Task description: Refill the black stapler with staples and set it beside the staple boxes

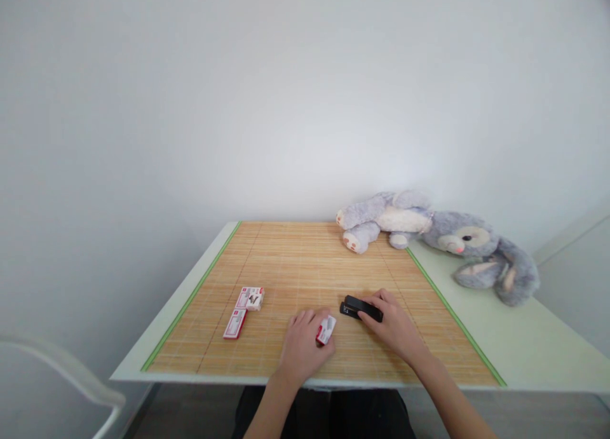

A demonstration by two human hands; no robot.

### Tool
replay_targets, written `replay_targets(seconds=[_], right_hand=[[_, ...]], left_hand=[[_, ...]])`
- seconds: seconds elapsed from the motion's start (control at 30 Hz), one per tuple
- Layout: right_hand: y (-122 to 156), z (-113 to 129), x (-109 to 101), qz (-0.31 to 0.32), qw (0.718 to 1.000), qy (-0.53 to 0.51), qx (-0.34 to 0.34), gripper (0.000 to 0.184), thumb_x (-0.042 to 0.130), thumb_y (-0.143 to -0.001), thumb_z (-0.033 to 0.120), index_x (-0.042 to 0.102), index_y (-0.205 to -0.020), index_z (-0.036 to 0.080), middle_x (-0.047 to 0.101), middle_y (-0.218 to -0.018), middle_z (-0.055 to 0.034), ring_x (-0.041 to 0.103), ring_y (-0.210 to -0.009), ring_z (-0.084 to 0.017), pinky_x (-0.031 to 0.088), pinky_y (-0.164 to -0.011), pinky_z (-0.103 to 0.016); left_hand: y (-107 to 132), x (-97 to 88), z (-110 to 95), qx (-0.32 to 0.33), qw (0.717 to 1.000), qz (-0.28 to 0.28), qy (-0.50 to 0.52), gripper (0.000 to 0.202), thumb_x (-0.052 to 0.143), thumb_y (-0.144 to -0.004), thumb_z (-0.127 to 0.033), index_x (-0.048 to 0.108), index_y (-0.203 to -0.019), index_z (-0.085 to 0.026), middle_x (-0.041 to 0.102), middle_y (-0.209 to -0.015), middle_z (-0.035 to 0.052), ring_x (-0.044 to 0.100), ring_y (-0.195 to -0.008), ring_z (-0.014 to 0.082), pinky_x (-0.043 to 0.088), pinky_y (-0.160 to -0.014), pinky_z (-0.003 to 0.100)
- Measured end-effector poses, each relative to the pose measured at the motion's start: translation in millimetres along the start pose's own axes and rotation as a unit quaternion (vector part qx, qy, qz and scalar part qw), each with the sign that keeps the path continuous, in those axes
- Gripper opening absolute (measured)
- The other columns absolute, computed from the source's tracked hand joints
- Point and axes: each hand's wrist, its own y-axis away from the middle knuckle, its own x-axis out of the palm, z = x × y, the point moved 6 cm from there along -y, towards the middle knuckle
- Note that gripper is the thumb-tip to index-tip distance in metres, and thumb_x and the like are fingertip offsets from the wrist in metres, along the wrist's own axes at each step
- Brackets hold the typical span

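My left hand [305, 345] is closed around a small white and red box [326, 330], low on the bamboo mat [295, 261]. Part of that box is hidden by my fingers. To its right, my right hand [391, 321] grips a black stapler [358, 306] between thumb and fingers; the stapler's front end points left. Farther left on the mat lie more small red and white boxes: one flat [235, 323], and behind it another [243, 297] beside a box with a stapler picture [255, 298].
A grey plush rabbit [410, 223] lies on its side along the back right, its head and ears past the mat's green edge on the pale table [534, 337]. A white wall [295, 108] stands behind. At the lower left is a curved white bar [71, 366].
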Motion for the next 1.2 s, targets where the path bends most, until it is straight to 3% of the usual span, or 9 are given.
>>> replay_targets(seconds=[0.1,0.23,0.4,0.57,0.67,0.8,0.93,1.1,1.2], right_hand=[[5,-1,0,-0.004,1.000,0.006,0.022,0.028,0.061,-0.091,0.042,0.072,-0.111,0.026,0.064,-0.103,-0.0066,0.062,-0.098,-0.025,0.049,-0.088,-0.037],[16,-6,8,0.002,0.998,-0.018,0.065,0.031,0.058,-0.093,0.048,0.073,-0.107,0.025,0.065,-0.097,-0.0056,0.064,-0.087,-0.023,0.048,-0.078,-0.034],[35,-3,27,0.065,0.986,-0.129,0.085,0.037,0.067,-0.086,0.050,0.071,-0.111,0.023,0.065,-0.096,-0.0047,0.062,-0.083,-0.022,0.048,-0.072,-0.032],[52,20,37,0.168,0.962,-0.214,0.032,0.045,0.073,-0.077,0.031,0.064,-0.121,0.025,0.060,-0.103,-0.0027,0.059,-0.081,-0.018,0.049,-0.069,-0.028],[52,28,35,0.155,0.972,-0.177,0.016,0.031,0.068,-0.079,0.023,0.067,-0.110,0.025,0.058,-0.100,-0.0022,0.059,-0.086,-0.019,0.048,-0.074,-0.028],[49,30,37,0.138,0.981,-0.136,0.009,0.029,0.066,-0.081,0.023,0.068,-0.110,0.025,0.058,-0.099,-0.0026,0.059,-0.089,-0.019,0.047,-0.077,-0.028],[48,25,40,0.135,0.983,-0.126,0.005,0.035,0.066,-0.082,0.024,0.068,-0.117,0.025,0.057,-0.096,-0.0020,0.059,-0.085,-0.019,0.046,-0.074,-0.028],[48,19,43,0.130,0.984,-0.119,0.007,0.042,0.065,-0.083,0.026,0.066,-0.124,0.025,0.059,-0.097,-0.0032,0.060,-0.089,-0.020,0.048,-0.079,-0.030],[51,15,44,0.132,0.983,-0.126,0.014,0.058,0.068,-0.081,0.027,0.059,-0.138,0.026,0.060,-0.101,-0.0040,0.060,-0.093,-0.022,0.049,-0.083,-0.032]], left_hand=[[2,-1.6,11,-0.023,1.000,-0.015,-0.005,0.052,0.069,-0.081,-0.047,0.061,-0.131,-0.034,0.067,-0.121,0.0064,0.057,-0.115,0.0315,0.039,-0.103,0.047],[7,-7.6,19,-0.009,0.999,0.028,0.036,0.082,0.084,-0.064,-0.058,0.057,-0.137,-0.032,0.066,-0.127,0.0074,0.058,-0.115,0.0328,0.041,-0.102,0.045],[8,-15.9,20,-0.007,0.996,0.066,0.062,0.062,0.080,-0.071,-0.046,0.062,-0.129,-0.032,0.069,-0.111,0.0032,0.062,-0.102,0.0264,0.046,-0.093,0.039],[6,-14.3,12,-0.001,0.996,0.066,0.054,0.063,0.081,-0.071,-0.050,0.063,-0.130,-0.035,0.066,-0.117,0.0043,0.060,-0.109,0.0282,0.045,-0.098,0.042],[4,-11.7,9,0.003,0.998,0.056,0.036,0.069,0.086,-0.065,-0.053,0.064,-0.129,-0.040,0.057,-0.137,0.0054,0.051,-0.129,0.0331,0.039,-0.109,0.049],[2,-8.8,10,0.012,0.998,0.057,0.025,0.071,0.089,-0.061,-0.051,0.065,-0.127,-0.042,0.034,-0.162,0.0032,0.032,-0.146,0.0383,0.022,-0.120,0.060],[2,-7.0,11,0.026,0.997,0.069,0.025,0.068,0.088,-0.063,-0.048,0.065,-0.127,-0.040,0.029,-0.165,0.0022,0.027,-0.149,0.0386,0.009,-0.123,0.064],[2,-3.8,8,0.034,0.997,0.065,0.015,0.067,0.087,-0.065,-0.043,0.064,-0.128,-0.040,0.030,-0.165,0.0017,0.027,-0.150,0.0371,0.004,-0.124,0.063],[5,-4.7,6,0.041,0.997,0.061,0.027,0.090,0.090,-0.060,-0.050,0.054,-0.142,-0.039,0.025,-0.167,0.0048,0.024,-0.151,0.0386,0.009,-0.124,0.062]])
